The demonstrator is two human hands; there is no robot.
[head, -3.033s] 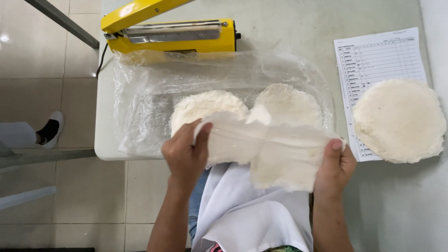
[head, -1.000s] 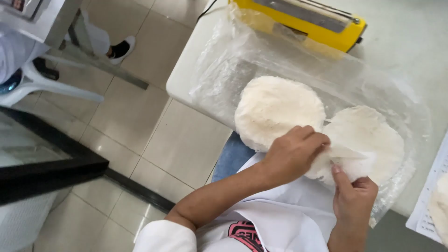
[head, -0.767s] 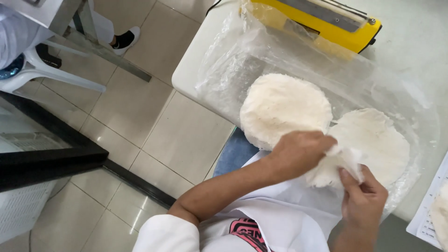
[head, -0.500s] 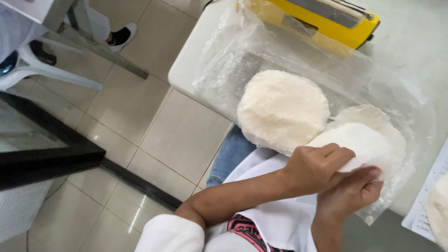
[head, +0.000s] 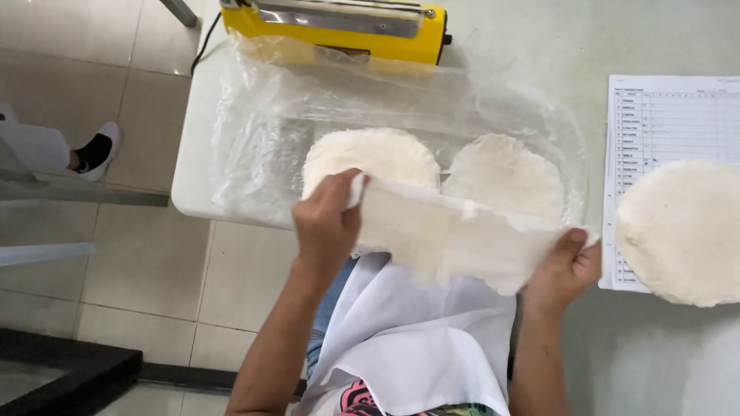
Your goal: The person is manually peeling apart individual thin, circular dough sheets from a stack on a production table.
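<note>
My left hand (head: 327, 223) pinches one edge of a thin white flatbread (head: 455, 239) and my right hand (head: 566, 266) pinches the opposite edge, so it hangs between them at the table (head: 196, 162) edge, above my apron. It sags in the middle, so I judge it light, soft and easy to tear; holding both edges seems safest.

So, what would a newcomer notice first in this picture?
First, the pale flat dough sheet stretched between the left hand and the right hand above the white apron. Behind it, two round flatbreads lie on a clear plastic sheet, with a yellow sealing machine at the table's far edge.
</note>
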